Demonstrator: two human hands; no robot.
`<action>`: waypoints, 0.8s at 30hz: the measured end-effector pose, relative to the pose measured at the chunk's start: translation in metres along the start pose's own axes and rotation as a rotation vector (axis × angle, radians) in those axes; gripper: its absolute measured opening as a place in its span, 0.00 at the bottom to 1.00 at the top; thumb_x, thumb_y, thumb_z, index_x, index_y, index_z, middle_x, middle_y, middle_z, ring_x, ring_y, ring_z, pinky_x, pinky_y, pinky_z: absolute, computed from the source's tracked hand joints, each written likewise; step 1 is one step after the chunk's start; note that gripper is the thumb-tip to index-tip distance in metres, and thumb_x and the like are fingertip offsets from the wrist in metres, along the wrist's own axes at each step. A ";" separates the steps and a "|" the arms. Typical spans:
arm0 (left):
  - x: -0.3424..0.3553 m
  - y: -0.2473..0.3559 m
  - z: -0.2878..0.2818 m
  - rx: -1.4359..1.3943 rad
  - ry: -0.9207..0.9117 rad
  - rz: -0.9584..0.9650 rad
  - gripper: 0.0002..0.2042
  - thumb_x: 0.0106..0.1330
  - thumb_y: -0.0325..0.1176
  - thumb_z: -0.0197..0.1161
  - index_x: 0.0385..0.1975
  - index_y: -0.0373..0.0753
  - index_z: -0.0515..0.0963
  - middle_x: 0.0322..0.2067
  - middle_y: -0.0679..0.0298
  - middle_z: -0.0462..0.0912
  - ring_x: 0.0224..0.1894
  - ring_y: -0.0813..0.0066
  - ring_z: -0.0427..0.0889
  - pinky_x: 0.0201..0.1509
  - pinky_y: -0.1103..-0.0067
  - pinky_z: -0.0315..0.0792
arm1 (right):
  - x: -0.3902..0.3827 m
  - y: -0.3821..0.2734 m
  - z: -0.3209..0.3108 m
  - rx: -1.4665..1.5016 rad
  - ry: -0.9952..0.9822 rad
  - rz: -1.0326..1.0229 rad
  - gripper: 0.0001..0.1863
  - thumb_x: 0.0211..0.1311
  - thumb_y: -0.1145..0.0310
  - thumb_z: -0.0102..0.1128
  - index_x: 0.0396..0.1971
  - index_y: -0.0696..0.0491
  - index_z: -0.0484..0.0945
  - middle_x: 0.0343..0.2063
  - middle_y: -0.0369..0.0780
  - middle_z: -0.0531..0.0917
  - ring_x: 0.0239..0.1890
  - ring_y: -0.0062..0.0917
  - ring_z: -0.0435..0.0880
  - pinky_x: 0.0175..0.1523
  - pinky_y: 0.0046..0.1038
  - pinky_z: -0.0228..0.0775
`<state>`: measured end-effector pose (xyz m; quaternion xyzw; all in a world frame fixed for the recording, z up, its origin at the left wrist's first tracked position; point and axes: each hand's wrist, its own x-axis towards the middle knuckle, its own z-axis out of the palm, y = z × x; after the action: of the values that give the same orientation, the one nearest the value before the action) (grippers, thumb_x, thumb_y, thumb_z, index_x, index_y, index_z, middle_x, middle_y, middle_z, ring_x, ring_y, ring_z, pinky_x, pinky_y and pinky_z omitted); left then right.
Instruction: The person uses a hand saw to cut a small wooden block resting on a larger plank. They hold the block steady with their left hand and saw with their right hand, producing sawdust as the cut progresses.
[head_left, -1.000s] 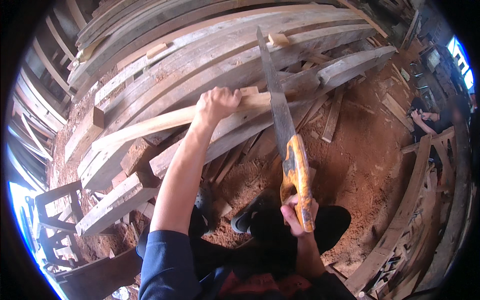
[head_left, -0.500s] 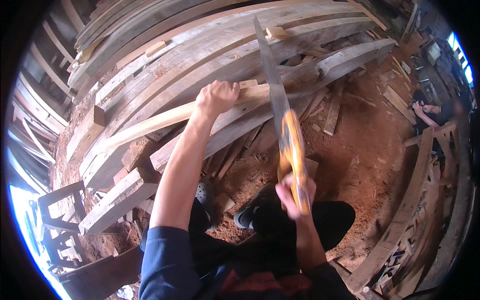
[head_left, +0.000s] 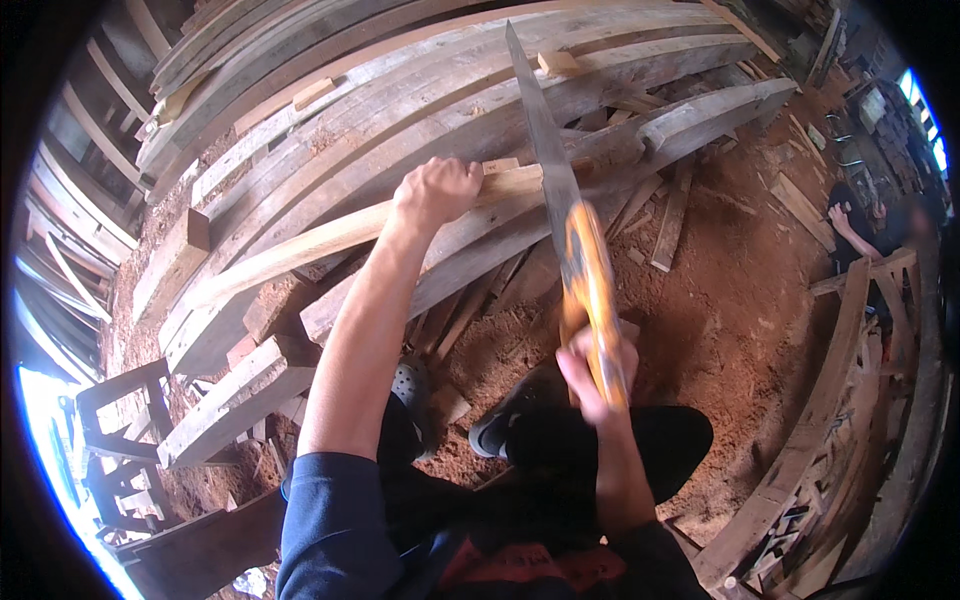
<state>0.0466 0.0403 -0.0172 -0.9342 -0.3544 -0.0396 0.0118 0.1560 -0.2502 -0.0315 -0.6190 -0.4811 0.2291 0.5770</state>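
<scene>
My right hand (head_left: pixel 598 372) is wrapped round the yellow-and-black handle of a handsaw (head_left: pixel 546 140), slightly smeared by motion. The long grey blade points away from me and crosses the right end of a narrow, pale wooden strip (head_left: pixel 310 245). My left hand (head_left: pixel 438 190) is closed over that strip, just left of the blade, and presses it onto the thick timber beam (head_left: pixel 470 240) under it. A small wood block (head_left: pixel 500 166) lies just beyond my left knuckles. Where the teeth meet the wood is too blurred to make out.
Long curved planks (head_left: pixel 400 130) are stacked beyond my hands, with a small block (head_left: pixel 558 64) on them. Short squared timbers (head_left: pixel 240 400) lie at the left. Sawdust covers the floor (head_left: pixel 720 300). Another person (head_left: pixel 880 230) sits at the far right beside a curved wooden frame (head_left: pixel 820 420).
My right hand and the saw have slid slightly forward, away from me. My left hand stays on the strip. At the far right, the other person's hands have shifted.
</scene>
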 end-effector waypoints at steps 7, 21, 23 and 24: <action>0.009 -0.006 0.005 -0.077 -0.017 -0.081 0.21 0.72 0.40 0.40 0.36 0.31 0.80 0.38 0.45 0.82 0.42 0.48 0.83 0.49 0.62 0.77 | -0.062 0.000 -0.012 0.073 0.007 -0.105 0.10 0.52 0.81 0.62 0.23 0.52 0.69 0.16 0.33 0.73 0.16 0.16 0.72 0.22 0.17 0.62; 0.000 -0.017 0.030 -0.161 0.014 -0.135 0.14 0.66 0.37 0.47 0.35 0.33 0.76 0.32 0.46 0.80 0.38 0.49 0.82 0.41 0.62 0.77 | -0.019 -0.001 0.005 0.076 -0.016 -0.059 0.13 0.52 0.74 0.67 0.18 0.53 0.69 0.11 0.35 0.66 0.13 0.20 0.66 0.20 0.24 0.58; 0.010 -0.017 0.028 -0.056 0.061 -0.018 0.10 0.66 0.33 0.50 0.36 0.35 0.75 0.29 0.46 0.80 0.35 0.49 0.83 0.35 0.60 0.80 | -0.067 0.000 -0.008 0.092 0.009 -0.037 0.11 0.51 0.76 0.66 0.21 0.52 0.70 0.13 0.35 0.72 0.14 0.19 0.71 0.22 0.21 0.62; 0.005 -0.012 0.028 -0.085 0.056 -0.039 0.10 0.66 0.34 0.50 0.35 0.35 0.75 0.29 0.46 0.80 0.35 0.49 0.83 0.36 0.60 0.80 | -0.092 0.001 -0.012 0.136 -0.007 0.030 0.10 0.52 0.77 0.64 0.24 0.52 0.70 0.15 0.34 0.74 0.14 0.15 0.71 0.22 0.18 0.62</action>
<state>0.0440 0.0540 -0.0446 -0.9252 -0.3703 -0.0807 -0.0188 0.1266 -0.3350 -0.0542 -0.5847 -0.4571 0.2719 0.6126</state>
